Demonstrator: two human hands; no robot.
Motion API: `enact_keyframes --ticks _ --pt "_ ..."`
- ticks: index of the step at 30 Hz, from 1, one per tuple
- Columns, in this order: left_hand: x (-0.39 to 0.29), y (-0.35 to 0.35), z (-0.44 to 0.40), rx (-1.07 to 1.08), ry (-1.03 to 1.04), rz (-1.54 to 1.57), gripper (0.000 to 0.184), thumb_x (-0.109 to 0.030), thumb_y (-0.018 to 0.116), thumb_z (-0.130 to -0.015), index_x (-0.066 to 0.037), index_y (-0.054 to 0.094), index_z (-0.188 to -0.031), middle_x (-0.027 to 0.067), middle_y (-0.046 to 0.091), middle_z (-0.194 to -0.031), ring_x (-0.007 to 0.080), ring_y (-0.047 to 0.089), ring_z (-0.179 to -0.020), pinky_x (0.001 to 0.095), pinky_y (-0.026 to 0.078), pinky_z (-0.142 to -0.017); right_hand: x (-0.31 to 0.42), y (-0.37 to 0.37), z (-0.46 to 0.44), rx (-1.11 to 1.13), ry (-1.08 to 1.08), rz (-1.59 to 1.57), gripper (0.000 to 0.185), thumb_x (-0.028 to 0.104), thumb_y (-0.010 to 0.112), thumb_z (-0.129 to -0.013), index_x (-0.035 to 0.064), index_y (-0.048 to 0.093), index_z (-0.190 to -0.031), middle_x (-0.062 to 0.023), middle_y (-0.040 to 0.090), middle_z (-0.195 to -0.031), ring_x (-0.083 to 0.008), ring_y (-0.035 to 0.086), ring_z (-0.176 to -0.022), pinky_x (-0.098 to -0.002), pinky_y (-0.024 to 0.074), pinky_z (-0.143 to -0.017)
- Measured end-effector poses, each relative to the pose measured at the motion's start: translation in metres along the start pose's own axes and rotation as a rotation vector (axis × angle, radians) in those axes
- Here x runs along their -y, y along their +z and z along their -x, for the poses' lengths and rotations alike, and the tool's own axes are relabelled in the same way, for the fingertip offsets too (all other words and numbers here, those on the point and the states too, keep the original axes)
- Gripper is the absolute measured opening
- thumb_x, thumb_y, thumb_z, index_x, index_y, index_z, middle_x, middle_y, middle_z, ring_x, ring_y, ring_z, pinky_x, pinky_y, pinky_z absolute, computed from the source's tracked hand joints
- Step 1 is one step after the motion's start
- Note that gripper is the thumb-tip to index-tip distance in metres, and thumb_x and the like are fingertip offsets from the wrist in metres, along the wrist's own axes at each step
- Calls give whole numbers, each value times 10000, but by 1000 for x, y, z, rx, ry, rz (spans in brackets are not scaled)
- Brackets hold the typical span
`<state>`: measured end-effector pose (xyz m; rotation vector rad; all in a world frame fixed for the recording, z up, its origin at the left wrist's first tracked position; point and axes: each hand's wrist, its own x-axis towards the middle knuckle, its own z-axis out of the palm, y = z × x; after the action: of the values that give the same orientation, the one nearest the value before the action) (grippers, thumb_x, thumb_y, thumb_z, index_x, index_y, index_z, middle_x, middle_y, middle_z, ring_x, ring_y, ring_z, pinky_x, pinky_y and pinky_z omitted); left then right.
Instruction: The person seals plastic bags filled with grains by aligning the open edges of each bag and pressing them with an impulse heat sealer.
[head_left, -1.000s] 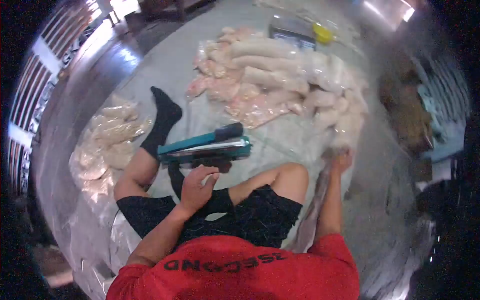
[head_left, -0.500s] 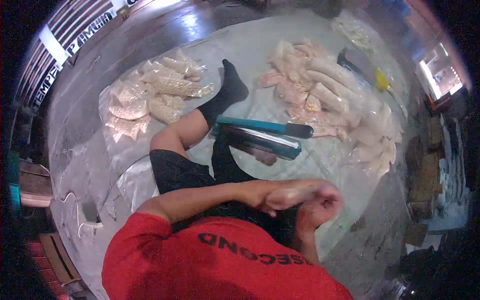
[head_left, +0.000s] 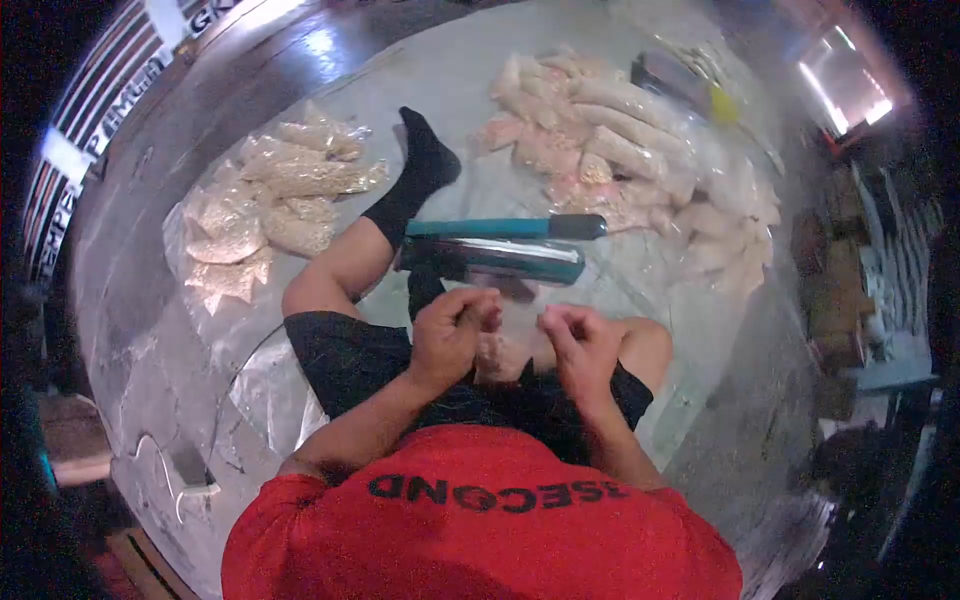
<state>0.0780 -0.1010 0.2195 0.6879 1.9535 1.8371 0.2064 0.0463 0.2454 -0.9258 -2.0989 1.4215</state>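
Note:
My left hand point(head_left: 453, 335) is raised over my lap, its fingers curled into a pinch. Level with it, my right hand point(head_left: 580, 345) also pinches, thumb against fingertips. Whatever either hand holds, if anything, is too small or too clear to make out. Just beyond both hands, a teal impulse sealer point(head_left: 495, 255) with a dark-ended lever lies across the floor sheet, close to my lower leg. Neither hand touches it.
Filled clear bags of pale snacks point(head_left: 290, 185) lie at the left on the plastic sheet point(head_left: 450, 90). A larger pile of pale bags point(head_left: 620, 150) lies at the right, with a dark object with a yellow part point(head_left: 722, 105) behind. Cardboard boxes point(head_left: 835, 300) stand far right.
My hands were together at the right of my lap, smeared by motion. They have come apart and moved forward and left, with fingers pinched. The view has shifted slightly.

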Motion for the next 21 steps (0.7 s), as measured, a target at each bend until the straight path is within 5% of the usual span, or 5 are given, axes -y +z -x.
enact_keyframes --ticks 5,7,19,21 --pt "13 10 -26 36 144 13 139 -105 659 -973 -25 714 -1073 66 720 -909 108 670 -810 272 549 -730 -26 -1 -26 -43 -38 -324 193 164 733 -935 6 742 -1046 -41 734 -931 -97 657 -862 -248 526 -792" --pt "36 6 -37 254 -43 -144 153 -129 668 -968 -24 720 -1068 68 736 -937 115 676 -816 283 547 -742 -35 0 -31 -8 -45 -385 212 159 733 -937 3 733 -1080 -39 735 -945 -101 658 -860 -249 528 -785" --pt "37 15 -38 146 10 -26 149 -161 664 -981 -31 696 -1046 39 707 -881 108 664 -811 279 528 -741 -57 9 -38 -107 13 -347 165 112 742 -929 18 704 -1060 -32 703 -931 -102 631 -832 -259 523 -770" --pt "46 16 -36 142 -152 89 131 -140 714 -944 -32 698 -1017 32 709 -870 102 660 -780 268 529 -725 -74 13 -37 -109 0 -356 198 156 712 -959 6 704 -1088 -40 707 -945 -104 635 -839 -259 522 -776"
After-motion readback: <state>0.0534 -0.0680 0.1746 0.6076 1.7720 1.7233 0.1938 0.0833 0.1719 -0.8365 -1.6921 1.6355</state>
